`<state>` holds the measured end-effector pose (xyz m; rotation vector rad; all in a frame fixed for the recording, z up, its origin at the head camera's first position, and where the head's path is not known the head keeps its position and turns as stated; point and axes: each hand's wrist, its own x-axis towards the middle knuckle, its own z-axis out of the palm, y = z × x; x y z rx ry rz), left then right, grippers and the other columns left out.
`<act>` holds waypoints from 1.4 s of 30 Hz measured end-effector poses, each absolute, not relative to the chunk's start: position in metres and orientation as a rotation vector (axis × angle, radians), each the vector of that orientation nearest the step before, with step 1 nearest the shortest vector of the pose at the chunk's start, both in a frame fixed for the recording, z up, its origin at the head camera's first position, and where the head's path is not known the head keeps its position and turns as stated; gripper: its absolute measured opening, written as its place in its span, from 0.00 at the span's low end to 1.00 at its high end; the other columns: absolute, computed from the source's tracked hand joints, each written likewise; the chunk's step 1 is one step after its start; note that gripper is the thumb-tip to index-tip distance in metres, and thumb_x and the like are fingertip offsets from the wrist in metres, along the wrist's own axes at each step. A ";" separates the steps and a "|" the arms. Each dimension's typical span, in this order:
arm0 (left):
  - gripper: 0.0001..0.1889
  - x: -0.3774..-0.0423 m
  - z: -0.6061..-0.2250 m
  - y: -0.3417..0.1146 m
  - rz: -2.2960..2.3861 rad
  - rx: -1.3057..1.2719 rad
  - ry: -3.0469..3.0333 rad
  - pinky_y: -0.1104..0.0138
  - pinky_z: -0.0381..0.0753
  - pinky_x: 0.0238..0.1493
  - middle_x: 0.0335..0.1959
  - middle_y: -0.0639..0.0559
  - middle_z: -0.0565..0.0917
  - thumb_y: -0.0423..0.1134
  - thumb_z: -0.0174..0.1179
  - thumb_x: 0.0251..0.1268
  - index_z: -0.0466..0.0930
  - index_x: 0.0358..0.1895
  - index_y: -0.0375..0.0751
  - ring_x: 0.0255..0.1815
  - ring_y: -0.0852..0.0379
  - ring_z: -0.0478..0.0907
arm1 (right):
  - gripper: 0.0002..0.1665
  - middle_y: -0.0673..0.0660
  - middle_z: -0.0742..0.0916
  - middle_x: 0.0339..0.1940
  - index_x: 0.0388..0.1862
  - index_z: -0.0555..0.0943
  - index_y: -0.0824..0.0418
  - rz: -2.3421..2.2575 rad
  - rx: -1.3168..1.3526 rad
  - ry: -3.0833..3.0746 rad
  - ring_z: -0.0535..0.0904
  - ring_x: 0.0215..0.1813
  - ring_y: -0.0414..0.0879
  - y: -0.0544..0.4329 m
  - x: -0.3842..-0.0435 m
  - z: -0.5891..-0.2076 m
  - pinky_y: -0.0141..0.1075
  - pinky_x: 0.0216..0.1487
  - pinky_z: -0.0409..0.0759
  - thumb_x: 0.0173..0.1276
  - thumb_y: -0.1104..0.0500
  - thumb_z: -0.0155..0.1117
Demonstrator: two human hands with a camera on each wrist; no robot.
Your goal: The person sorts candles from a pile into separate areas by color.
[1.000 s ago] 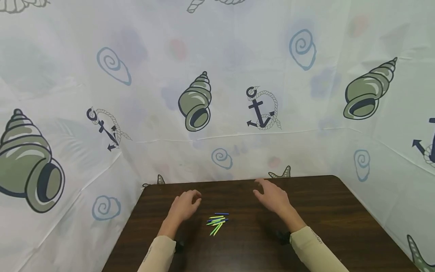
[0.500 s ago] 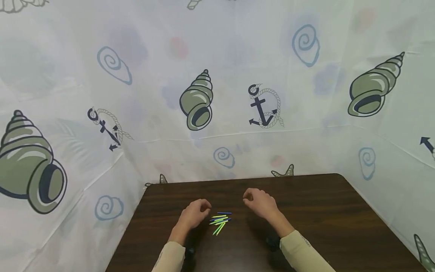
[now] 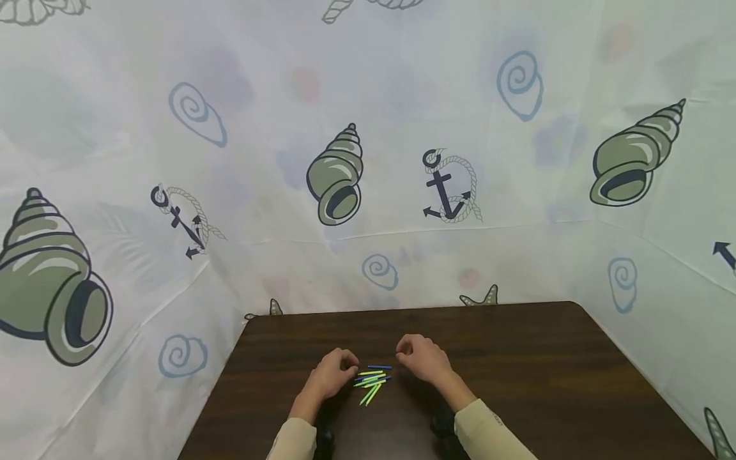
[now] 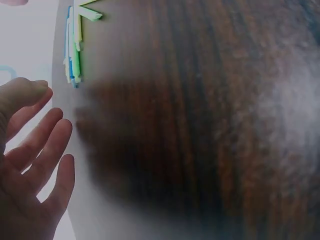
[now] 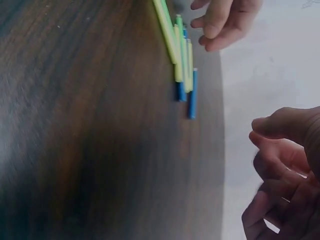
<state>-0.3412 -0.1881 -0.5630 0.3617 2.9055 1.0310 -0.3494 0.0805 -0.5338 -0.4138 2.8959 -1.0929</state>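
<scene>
A small loose pile of thin blue, yellow and green sticks (image 3: 375,379) lies on the dark table, some crossing each other. My left hand (image 3: 332,375) hovers just left of the pile, its fingers loosely bent and apart from the sticks. On the other side, my right hand (image 3: 424,359) hangs above the table to the right of the pile, thumb and forefinger close together. Nothing is visible in either hand. In the right wrist view a blue stick (image 5: 193,95) lies nearest the right hand; in the left wrist view a green stick (image 4: 90,13) angles out from the rest.
The brown wood-grain table (image 3: 517,377) stretches out around the pile, more of it to the right. Behind it and at both sides hangs a pale cloth (image 3: 276,268) printed with shells and anchors.
Both hands have come closer to the pile: the left has moved right, the right has moved left and nearer to me. The sticks lie as before.
</scene>
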 end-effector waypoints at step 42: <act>0.08 -0.341 -0.580 -0.184 1.378 0.270 2.720 0.57 0.74 0.46 0.46 0.48 0.80 0.44 0.68 0.77 0.89 0.46 0.43 0.45 0.52 0.74 | 0.04 0.48 0.83 0.31 0.46 0.88 0.51 -1.114 -0.409 2.824 0.76 0.30 0.43 0.053 -0.366 -0.584 0.41 0.32 0.71 0.75 0.55 0.71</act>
